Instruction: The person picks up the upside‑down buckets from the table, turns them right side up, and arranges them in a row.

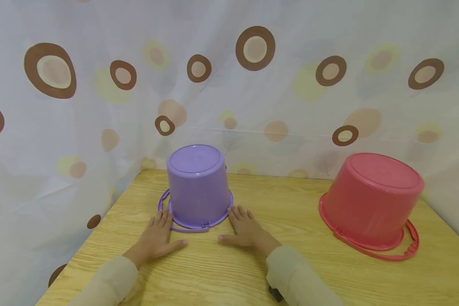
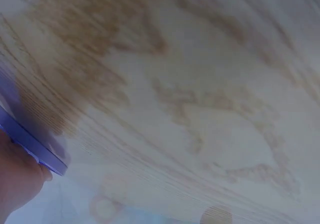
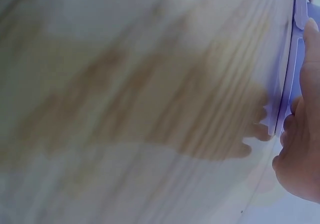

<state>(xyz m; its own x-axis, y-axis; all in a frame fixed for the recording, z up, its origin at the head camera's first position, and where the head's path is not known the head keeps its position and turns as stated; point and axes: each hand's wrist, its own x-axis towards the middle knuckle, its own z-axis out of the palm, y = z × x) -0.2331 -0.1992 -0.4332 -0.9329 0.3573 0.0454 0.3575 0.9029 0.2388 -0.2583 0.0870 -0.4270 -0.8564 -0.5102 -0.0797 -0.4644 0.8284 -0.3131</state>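
Observation:
An upside-down purple bucket point(image 1: 199, 193) stands on the table, left of the middle in the head view. Its handle point(image 1: 189, 230) lies round the rim on the near and left sides. My left hand point(image 1: 154, 237) is at the rim's left side, fingers straight, fingertips over the handle. On the opposite side my right hand point(image 1: 246, 231) has its fingertips right at the rim, fingers straight and thumb pointing inward. In the left wrist view a purple strip point(image 2: 37, 149) runs beside the hand. The right wrist view shows the purple rim point(image 3: 286, 84) along the fingers.
A red bucket point(image 1: 375, 204), also upside down, stands on the right, its handle point(image 1: 413, 242) lying on the wooden table point(image 1: 279, 204). A curtain point(image 1: 229, 93) with brown and yellow circles hangs behind and at both sides. Something black point(image 1: 275, 294) shows under the right sleeve.

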